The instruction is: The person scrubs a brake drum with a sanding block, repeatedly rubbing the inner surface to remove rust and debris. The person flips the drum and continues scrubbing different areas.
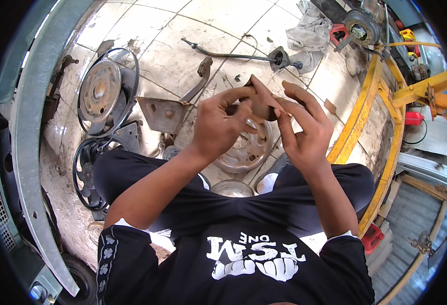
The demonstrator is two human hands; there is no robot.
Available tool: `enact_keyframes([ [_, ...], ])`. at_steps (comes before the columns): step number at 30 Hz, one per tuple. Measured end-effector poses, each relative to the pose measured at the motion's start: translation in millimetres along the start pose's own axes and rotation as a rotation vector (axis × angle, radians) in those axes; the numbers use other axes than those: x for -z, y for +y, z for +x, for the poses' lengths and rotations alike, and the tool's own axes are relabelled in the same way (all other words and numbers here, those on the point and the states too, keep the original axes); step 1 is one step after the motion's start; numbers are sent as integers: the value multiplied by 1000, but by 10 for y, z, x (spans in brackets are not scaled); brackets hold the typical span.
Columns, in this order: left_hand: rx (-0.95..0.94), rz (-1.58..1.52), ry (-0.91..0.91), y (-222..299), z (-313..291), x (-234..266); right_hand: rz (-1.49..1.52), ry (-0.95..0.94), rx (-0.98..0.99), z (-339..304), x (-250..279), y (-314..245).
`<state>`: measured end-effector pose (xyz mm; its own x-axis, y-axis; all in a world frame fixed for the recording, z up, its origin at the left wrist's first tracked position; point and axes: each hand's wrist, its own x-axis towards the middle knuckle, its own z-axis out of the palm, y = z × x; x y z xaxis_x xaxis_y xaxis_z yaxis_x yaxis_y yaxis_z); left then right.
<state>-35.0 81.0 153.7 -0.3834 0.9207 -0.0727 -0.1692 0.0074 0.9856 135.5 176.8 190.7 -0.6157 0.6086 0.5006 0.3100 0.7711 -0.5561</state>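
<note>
Up in front of me, a brown folded sheet that looks like sandpaper [264, 95] is held between both hands. My left hand [222, 118] is closed at the sheet's left side, its fingers bent around the edge. With thumb and fingers, my right hand [307, 124] pinches the sheet's right end. Below the hands, a round rusty metal disc [241, 160] lies on the floor between my feet, partly covered by my left hand. A smaller round metal piece [232, 188] sits nearer to me.
To the left are a rusty steel wheel disc [100, 89], a black fan [85, 170] and a pedal bracket [163, 113]. A rod with a black boot [228, 55] lies farther off. On the right stands a yellow metal frame [358, 119], with a grey cloth [309, 31] beyond.
</note>
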Motion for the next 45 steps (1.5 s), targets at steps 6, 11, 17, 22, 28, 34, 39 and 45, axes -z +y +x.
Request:
enact_keyframes([
  [6, 303, -471, -63, 273, 12, 36, 28, -41, 33, -86, -22, 64],
  [11, 278, -331, 8, 177, 30, 41, 36, 31, 39, -56, -42, 29],
  [17, 156, -222, -51, 134, -4, 92, -11, -54, 40, -95, 9, 77],
  [22, 128, -138, -150, 179, -33, 95, -27, -101, 72, -89, 90, -5],
  [28, 168, -122, -112, 91, -73, 85, 7, -146, 39, -148, 85, 16],
  [34, 99, -138, -162, 65, -88, 69, 344, -59, -266, -161, 30, 30],
  [39, 75, -112, -53, 115, -98, -60, 737, -228, -628, -184, 39, 134],
  [45, 173, -87, 32, 93, -23, -34, 686, -251, -565, -193, 32, 145],
])
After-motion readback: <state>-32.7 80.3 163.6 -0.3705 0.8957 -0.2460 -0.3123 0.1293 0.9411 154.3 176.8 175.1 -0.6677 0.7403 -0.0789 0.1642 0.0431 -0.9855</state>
